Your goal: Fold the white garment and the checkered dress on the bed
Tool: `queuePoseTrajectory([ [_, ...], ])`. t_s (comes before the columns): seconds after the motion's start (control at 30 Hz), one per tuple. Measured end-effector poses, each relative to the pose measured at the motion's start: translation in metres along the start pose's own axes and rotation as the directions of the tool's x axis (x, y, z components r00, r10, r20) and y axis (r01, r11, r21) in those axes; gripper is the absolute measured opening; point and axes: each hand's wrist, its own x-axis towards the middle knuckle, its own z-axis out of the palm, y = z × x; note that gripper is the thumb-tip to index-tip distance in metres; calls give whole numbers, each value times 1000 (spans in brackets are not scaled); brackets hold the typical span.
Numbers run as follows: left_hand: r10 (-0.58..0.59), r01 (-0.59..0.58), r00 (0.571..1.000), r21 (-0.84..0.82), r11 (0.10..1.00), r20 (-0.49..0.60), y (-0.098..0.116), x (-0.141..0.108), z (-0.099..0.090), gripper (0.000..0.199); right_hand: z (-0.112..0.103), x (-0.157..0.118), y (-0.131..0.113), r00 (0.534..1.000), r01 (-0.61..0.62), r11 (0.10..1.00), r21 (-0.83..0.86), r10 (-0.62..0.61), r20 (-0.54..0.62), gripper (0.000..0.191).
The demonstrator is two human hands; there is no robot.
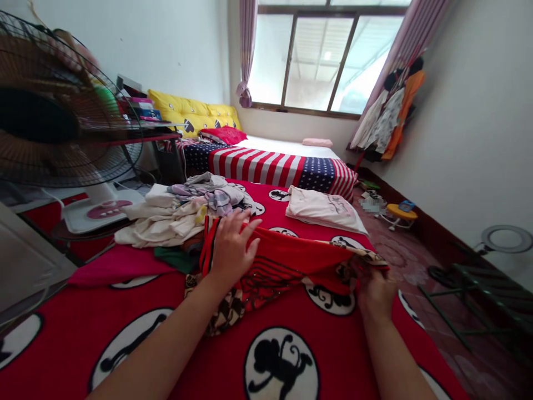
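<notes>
A red garment (pixel 291 255) with black stripes and brown-and-cream patterned edges stretches between my hands above a red blanket (pixel 200 366) printed with monkey figures in white circles. On its left part rests my left hand (pixel 234 244), fingers spread and palm toward the cloth. My right hand (pixel 377 283) has its fingers closed round the patterned right end. Beyond my left hand lies a loose heap of clothes (pixel 166 216), mostly cream and grey. A folded white garment (pixel 325 210) lies flat on the blanket farther back.
At the left, a large fan (pixel 62 111) stands near a desk with boxes. Behind the blanket is a bed (pixel 266 164) with a striped and starred cover. On the right are a dark green metal rack (pixel 478 300), a ring light (pixel 506 239) and a small yellow stool (pixel 401 211).
</notes>
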Motion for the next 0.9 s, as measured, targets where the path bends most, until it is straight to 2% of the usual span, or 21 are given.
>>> queuePoseTrajectory([
  [0.07,-117,115,993,107,987,4,-17,8,-7,63,-7,10,-2,998,9,998,64,-5,-56,24],
  [0.13,-175,160,975,114,980,134,-32,12,-8,70,-14,18,-3,997,13,998,55,-9,-83,23],
  [0.2,-159,145,948,71,987,277,-40,11,-11,49,-18,23,-3,996,7,1000,-4,-8,-93,22],
  [0.27,-135,144,928,0,990,348,-35,8,-18,27,-19,24,-5,993,-5,999,-39,0,-120,23],
  [0.33,-74,166,906,-190,968,416,-18,1,-31,19,-17,24,-8,988,-5,1000,-17,2,-156,27],
  [0.37,9,171,881,-337,926,472,-6,-4,-37,17,-16,23,-10,987,1,1000,5,0,-164,28],
  [0.4,144,172,834,-499,849,533,8,-11,-43,17,-14,22,-12,987,9,1000,26,-5,-161,29],
  [0.43,324,171,755,-649,742,570,22,-19,-48,18,-13,22,-14,989,15,999,41,-9,-145,30],
  [0.47,511,179,639,-757,629,575,37,-27,-51,20,-12,22,-16,993,20,999,45,-15,-119,30],
  [0.5,679,187,492,-828,529,545,50,-36,-52,22,-12,22,-18,997,20,999,34,-17,-81,28],
  [0.53,793,189,354,-869,458,495,61,-42,-53,25,-12,21,-19,999,8,1000,9,-8,-35,24],
  [0.57,854,190,251,-888,418,456,70,-47,-53,28,-13,21,-20,1000,-17,1000,-24,18,16,21],
  [0.6,873,183,207,-894,408,441,76,-48,-52,30,-13,19,-20,997,-55,997,-55,58,58,22],
  [0.63,860,165,235,-891,424,453,78,-47,-50,31,-13,18,-20,990,-103,992,-74,109,87,28],
  [0.67,814,139,323,-876,463,482,78,-41,-48,30,-13,15,-20,981,-156,985,-79,163,103,37],
  [0.73,625,55,587,-797,602,514,67,-24,-38,27,-11,11,-18,964,-235,969,-78,243,109,48],
  [0.77,498,6,710,-711,703,498,57,-13,-30,27,-10,9,-17,959,-248,964,-99,258,117,49],
  [0.8,366,-37,810,-582,812,459,46,-3,-20,29,-9,8,-14,958,-236,960,-154,256,132,49],
  [0.83,242,-56,875,-407,912,420,34,6,-9,34,-8,7,-12,959,-198,951,-239,238,155,49],
  [0.87,143,-54,903,-223,973,405,21,14,3,41,-8,8,-9,962,-136,930,-341,207,180,50],
  [0.9,87,-57,911,-86,995,404,10,19,13,46,-9,9,-6,964,-57,891,-450,166,206,53],
])
